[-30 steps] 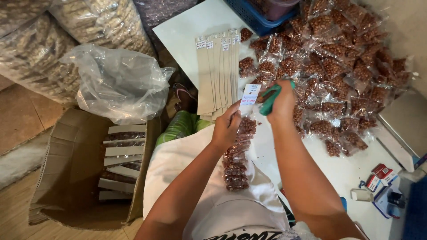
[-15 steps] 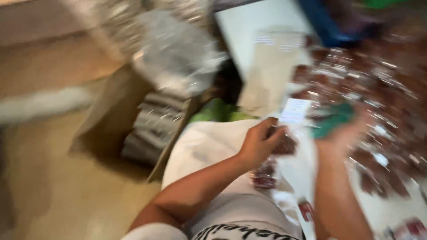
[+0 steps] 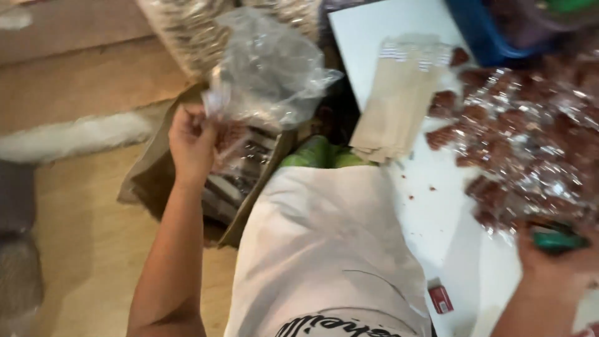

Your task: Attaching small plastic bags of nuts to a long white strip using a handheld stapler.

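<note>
The grip of the left hand is closed on a strip of small clear packets filled with brown snack, and it holds this strip over the open brown cardboard box on the floor. The fingers pinch the top end of the strip, beside a large crumpled clear plastic bag that stands at the far edge of the box. Inside the box lie other strips with pale paper headers, stacked flat, so I judge that a part of the packing is done.

The right hand rests at the near right on the white bench, and its grip is closed around a green tool; I cannot tell what kind of tool it is. Just beyond this hand is a big heap of the same clear packets with brown snack, not yet joined into strips, so much work seems to be left. A fan of tan paper header cards lies on the bench between the heap and the box, unused. A small red object lies near the bench edge. A blue plastic tub stands at the far side.
</note>
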